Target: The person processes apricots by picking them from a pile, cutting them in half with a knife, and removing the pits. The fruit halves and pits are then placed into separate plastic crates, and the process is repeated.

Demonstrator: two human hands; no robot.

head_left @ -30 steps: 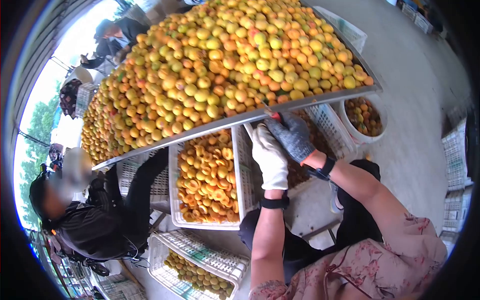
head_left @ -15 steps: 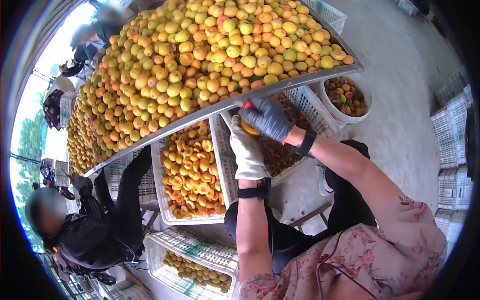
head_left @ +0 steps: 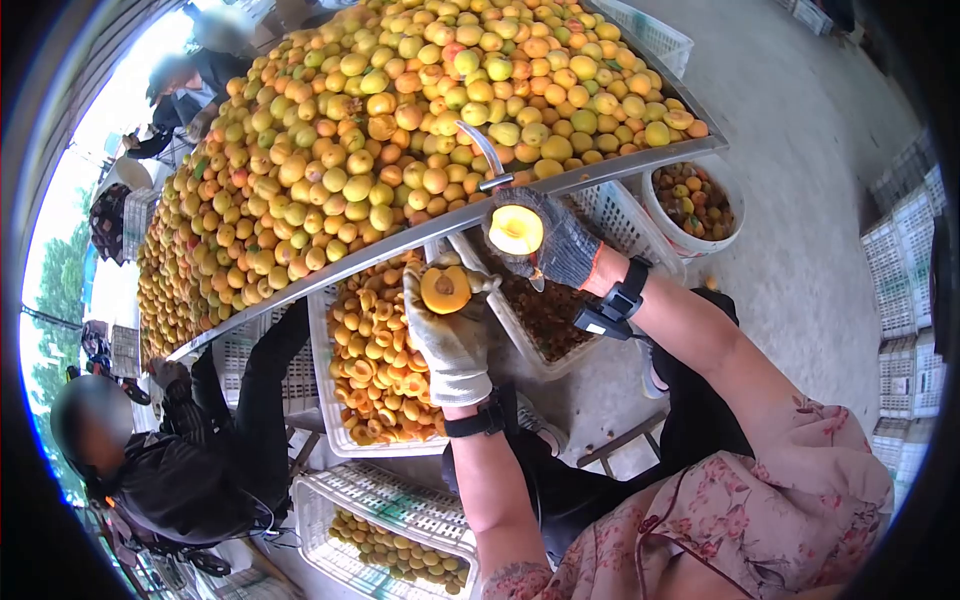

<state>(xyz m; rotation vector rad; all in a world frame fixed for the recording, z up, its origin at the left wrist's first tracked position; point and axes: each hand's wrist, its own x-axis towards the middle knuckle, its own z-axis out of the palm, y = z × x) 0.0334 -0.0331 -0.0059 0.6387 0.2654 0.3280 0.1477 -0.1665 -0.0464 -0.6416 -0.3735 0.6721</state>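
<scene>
Knife [head_left: 478,145] best points away as right hand [head_left: 562,248] clasps it with upper apricot half [head_left: 516,230], left hand [head_left: 452,328] at seven o'clock closed round lower half [head_left: 445,290].

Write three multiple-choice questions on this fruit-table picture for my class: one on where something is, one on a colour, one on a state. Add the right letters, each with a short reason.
1. Where does the white bucket of fruit stand?
A. On top of a crate
B. On someone's lap
C. On the floor, past the right end of the table

2. What colour is the glove on the right hand?
A. Grey
B. Red
C. Green

3. What does the left hand hold?
A. A whole fruit
B. A fruit half, cut face up
C. Nothing

Answers:
1. C: the bucket sits on the bare concrete just beyond the table's corner.
2. A: the knit glove is dark grey, with only an orange cuff edge.
3. B: the flat orange cut face shows between the gloved fingers.
</scene>
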